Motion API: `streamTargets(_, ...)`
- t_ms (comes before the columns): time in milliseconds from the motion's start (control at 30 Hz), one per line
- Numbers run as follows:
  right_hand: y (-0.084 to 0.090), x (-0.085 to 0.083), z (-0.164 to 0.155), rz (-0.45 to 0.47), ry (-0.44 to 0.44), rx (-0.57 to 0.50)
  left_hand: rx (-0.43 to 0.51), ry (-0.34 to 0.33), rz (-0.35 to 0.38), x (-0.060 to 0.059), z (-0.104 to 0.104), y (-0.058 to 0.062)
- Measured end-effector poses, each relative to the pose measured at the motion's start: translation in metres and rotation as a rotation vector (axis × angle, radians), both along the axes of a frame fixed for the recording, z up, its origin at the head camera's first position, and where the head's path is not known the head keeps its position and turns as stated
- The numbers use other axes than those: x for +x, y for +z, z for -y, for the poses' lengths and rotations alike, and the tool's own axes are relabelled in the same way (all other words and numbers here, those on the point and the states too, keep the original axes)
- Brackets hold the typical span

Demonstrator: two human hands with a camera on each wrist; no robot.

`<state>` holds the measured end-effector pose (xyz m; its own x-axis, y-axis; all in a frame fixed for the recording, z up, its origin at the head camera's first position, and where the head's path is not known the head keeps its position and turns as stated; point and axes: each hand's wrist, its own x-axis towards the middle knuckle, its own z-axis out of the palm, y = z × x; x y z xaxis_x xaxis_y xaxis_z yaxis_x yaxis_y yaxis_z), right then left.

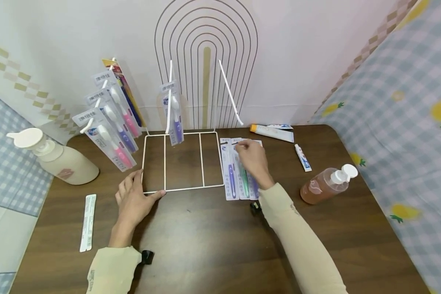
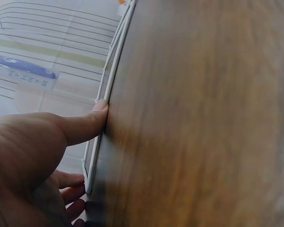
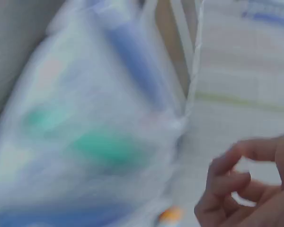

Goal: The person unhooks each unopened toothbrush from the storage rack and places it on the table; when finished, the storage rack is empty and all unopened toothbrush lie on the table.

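My left hand [image 1: 134,200] rests at the front left corner of a white wire display rack [image 1: 191,188]. Its thumb lies straight on the front wire, and the other fingers are at the left side, as the left wrist view also shows. Over the top of several packaged toothbrushes [image 1: 231,175], laid side by side right of the rack, is my right hand [image 1: 253,159]. The right wrist view shows its fingers loosely bent with nothing visible between them; the packs there are blurred. One purple toothbrush pack [image 1: 177,122] hangs from the rack's middle hook.
More toothbrush packs [image 1: 112,145] hang on hooks at the left. A cream pump bottle [image 1: 71,163] and a thin white packet [image 1: 88,222] are at the left. Toothpaste tubes [image 1: 273,133], a small tube [image 1: 303,158] and a pink pump bottle [image 1: 319,188] lie or stand at the right.
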<state>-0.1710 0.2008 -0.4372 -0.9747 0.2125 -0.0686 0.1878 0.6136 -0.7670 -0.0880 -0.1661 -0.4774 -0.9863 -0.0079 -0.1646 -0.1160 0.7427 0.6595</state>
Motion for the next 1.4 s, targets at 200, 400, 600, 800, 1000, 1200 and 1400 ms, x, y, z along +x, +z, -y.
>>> streamTargets(200,0.058,-0.010,0.070,-0.109,0.321,-0.130,0.002,0.005,-0.009,0.003,0.004,-0.001)
streamTargets(400,0.088,-0.023,0.108,-0.103,0.399,-0.342,-0.007,-0.010,0.033,0.001,0.000,0.001)
streamTargets(600,0.094,-0.030,0.123,-0.147,0.358,-0.435,0.012,-0.021,-0.006,-0.002,-0.002,-0.003)
streamTargets(800,0.098,-0.033,0.131,-0.189,0.329,-0.387,0.039,-0.011,-0.016,-0.002,0.000,-0.005)
streamTargets(1000,0.094,-0.027,0.117,-0.280,0.239,-0.369,0.036,-0.020,-0.007,-0.004,0.003,-0.007)
streamTargets(1200,0.079,-0.019,0.090,-0.237,0.221,-0.376,0.028,-0.028,-0.016,-0.003,0.002,-0.007)
streamTargets(1400,0.054,-0.006,0.048,-0.135,0.185,-0.326,0.026,-0.031,-0.017,-0.002,0.002,-0.007)
